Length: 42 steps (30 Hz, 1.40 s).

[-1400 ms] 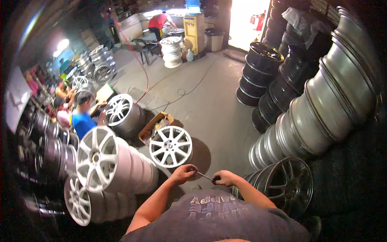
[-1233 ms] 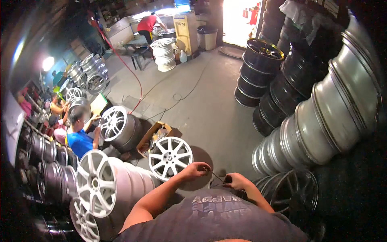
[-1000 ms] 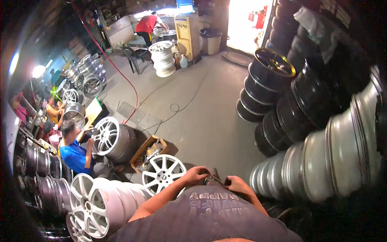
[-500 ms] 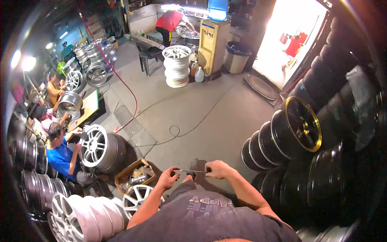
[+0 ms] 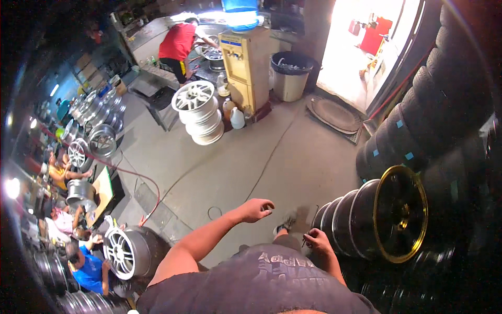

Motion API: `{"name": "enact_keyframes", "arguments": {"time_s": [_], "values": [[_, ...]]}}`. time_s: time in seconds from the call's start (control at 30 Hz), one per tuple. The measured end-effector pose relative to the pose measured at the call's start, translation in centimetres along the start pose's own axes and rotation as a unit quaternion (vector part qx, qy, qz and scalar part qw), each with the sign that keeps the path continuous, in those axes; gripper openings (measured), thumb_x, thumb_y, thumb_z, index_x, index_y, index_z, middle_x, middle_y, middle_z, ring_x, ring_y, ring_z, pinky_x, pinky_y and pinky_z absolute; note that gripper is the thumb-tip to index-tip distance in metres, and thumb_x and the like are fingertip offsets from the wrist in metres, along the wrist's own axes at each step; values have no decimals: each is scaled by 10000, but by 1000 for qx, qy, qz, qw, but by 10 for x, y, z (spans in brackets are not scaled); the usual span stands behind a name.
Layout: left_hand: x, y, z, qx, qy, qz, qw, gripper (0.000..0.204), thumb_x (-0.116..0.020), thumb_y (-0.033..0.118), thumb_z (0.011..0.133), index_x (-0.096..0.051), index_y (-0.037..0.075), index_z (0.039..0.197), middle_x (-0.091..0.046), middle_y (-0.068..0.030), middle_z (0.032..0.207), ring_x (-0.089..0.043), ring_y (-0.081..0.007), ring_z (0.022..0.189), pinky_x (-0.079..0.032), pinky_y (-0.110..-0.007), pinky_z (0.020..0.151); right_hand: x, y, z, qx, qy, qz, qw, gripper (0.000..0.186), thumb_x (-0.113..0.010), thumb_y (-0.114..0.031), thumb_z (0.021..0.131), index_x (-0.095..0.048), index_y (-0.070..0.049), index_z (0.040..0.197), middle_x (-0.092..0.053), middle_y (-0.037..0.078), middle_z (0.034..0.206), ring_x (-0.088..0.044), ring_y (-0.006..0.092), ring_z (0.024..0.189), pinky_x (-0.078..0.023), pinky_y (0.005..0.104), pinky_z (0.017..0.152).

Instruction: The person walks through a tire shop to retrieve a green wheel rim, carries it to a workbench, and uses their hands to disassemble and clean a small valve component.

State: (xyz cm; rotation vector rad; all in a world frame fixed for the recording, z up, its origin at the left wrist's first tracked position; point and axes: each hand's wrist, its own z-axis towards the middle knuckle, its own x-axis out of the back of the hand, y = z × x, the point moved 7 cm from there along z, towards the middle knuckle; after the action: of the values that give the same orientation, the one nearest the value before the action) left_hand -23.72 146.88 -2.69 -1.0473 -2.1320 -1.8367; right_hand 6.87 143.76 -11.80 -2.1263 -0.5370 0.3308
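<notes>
- We are locating the object in hand, a thin, dark, rod-like piece (image 5: 304, 243), at the fingertips of the right hand (image 5: 318, 240), just below and right of the frame's centre. The fingers are hiding most of it, so we are not confirming its length or material.
- We are recording the right hand as holding a narrow pinch on that piece, with thumb and fingertips drawn together.
- We are noting the left hand (image 5: 256, 209) near the middle of the frame, well apart from the right, its fingers half curled. We cannot tell whether anything is lying inside the curl.
- We are judging the piece to be light and stiff, probably smooth enough to roll between fingertips, and are not rating it fragile. We are favouring a grip near its middle, between thumb and first two fingers.
- We are finding a tilted stack of glossy black, barrel-shaped metal wheels with a gold-coloured lip (image 5: 361, 217) near the right hand, at the right of the frame. We are judging these heavy, rigid and slick, with a finish prone to scratching; two hands on opposite sides of a lip are looking like the sounder hold.
- We are also observing an upright stack of white, spoked metal wheels (image 5: 201, 112) at upper centre-left, standing on the smooth grey floor (image 5: 251, 157).
</notes>
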Motion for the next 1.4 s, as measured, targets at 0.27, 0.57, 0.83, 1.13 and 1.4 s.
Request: {"name": "enact_keyframes", "arguments": {"time_s": [0.27, 0.57, 0.83, 1.13, 1.4], "values": [[13, -158, 242, 186, 26, -6, 982, 400, -626, 327, 864, -628, 52, 1154, -672, -180, 1092, -637, -327, 1015, -495, -418, 889, 174, -115, 232, 47, 73, 131, 988, 245, -626, -179, 908, -605, 24, 1042, -650, 111, 898, -585, 175, 672, -485, 299, 599], [105, -279, 241, 465, 6, -18, 885, 294, -558, 291, 853, -704, 46, 922, -691, -127, 816, -642, -235, 663, -495, -383, 574, 369, -466, 414, 294, 112, -96, 944, 162, -672, -105, 871, -549, -14, 816, -575, 24, 669, -544, 87, 623, -443, 267, 565], [172, -278, 565, 418, -136, 27, 898, 355, -579, 316, 867, -673, 39, 1069, -698, -142, 967, -659, -277, 895, -519, -395, 761, 581, -315, 610, -77, 197, -373, 903, 207, -610, -223, 817, -687, -34, 851, -703, 133, 778, -685, 253, 693, -542, 385, 647], [420, -109, 1147, 91, 104, 22, 990, 336, -639, 272, 851, -662, 31, 1084, -704, -147, 970, -683, -256, 849, -528, -365, 766, 687, -141, 569, -320, 109, -263, 904, 241, -626, -270, 759, -745, -100, 880, -703, 162, 917, -677, 321, 836, -536, 420, 714], [388, -49, 1393, 182, 9, 72, 981, 376, -663, 293, 826, -668, 41, 1105, -695, -167, 1055, -669, -304, 969, -523, -392, 832, 880, -286, 719, -323, 123, -141, 928, 236, -632, -296, 763, -745, -102, 835, -703, 149, 834, -682, 273, 754, -539, 414, 681]]}}
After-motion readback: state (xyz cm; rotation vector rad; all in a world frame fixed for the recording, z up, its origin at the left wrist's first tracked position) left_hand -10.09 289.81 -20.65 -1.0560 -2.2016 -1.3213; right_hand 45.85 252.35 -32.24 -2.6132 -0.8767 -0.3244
